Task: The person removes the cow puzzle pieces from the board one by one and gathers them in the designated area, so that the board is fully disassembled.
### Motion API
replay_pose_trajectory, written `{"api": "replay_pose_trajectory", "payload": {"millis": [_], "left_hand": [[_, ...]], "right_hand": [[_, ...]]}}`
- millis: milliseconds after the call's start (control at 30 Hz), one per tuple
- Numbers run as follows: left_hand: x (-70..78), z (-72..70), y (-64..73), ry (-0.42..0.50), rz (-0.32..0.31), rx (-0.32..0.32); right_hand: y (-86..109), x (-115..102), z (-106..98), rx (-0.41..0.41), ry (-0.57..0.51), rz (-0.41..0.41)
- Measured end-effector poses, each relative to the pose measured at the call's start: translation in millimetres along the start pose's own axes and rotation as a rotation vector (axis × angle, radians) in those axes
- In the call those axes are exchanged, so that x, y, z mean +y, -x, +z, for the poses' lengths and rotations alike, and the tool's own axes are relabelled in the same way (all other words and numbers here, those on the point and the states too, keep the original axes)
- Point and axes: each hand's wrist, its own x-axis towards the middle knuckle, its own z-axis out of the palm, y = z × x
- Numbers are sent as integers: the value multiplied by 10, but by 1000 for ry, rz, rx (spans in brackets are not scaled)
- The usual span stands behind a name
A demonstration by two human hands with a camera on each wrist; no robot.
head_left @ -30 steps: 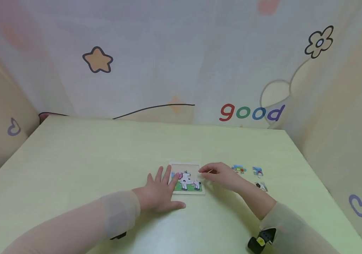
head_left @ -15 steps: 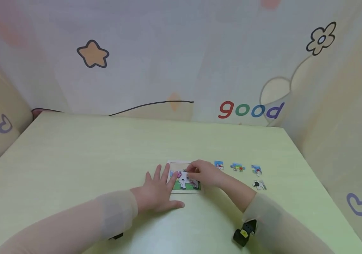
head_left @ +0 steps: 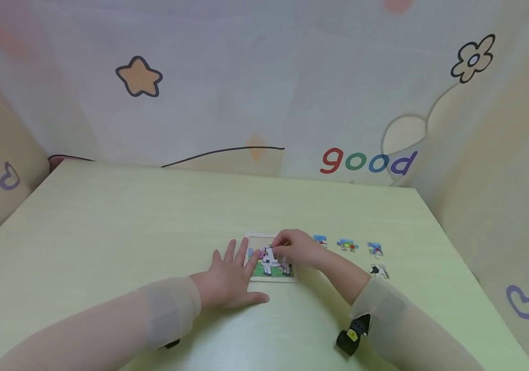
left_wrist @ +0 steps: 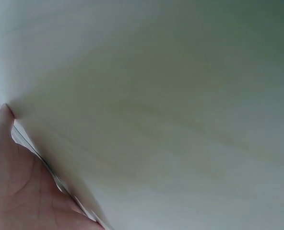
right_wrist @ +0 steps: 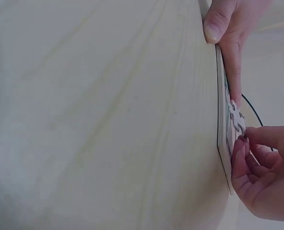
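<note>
A small puzzle tray [head_left: 273, 281] with a cow picture lies flat on the table. My left hand [head_left: 228, 282] rests with fingers spread over the tray's left side. Over the tray's upper right my right hand [head_left: 297, 249] pinches a puzzle piece [right_wrist: 238, 120] between thumb and fingers, seen best in the right wrist view. The piece looks mostly white and is tilted above the picture; the right hand covers part of the tray. In the left wrist view only part of a hand [left_wrist: 24, 191] shows, at the lower left.
Right of the tray lie several loose puzzle pieces: one partly behind the right hand [head_left: 320, 240], one with red and yellow [head_left: 347, 245], a blue one [head_left: 375, 249] and a black-and-white one [head_left: 378, 271]. The pale table [head_left: 153, 216] meets patterned cloth walls [head_left: 227, 93].
My right hand has moved left from the tray's right edge to over the cow picture, then shifted only slightly. The left hand keeps its place on the tray.
</note>
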Motion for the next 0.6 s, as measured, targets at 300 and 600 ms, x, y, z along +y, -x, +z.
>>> {"api": "replay_pose_trajectory", "payload": {"millis": [300,600], "left_hand": [[-28,-50,13,16,-21,2],[2,-10,2,10,4,-2]], "right_hand": [[-21,-18,-80,26,-171,-24],[186,230,-314,85,-263,7]]}}
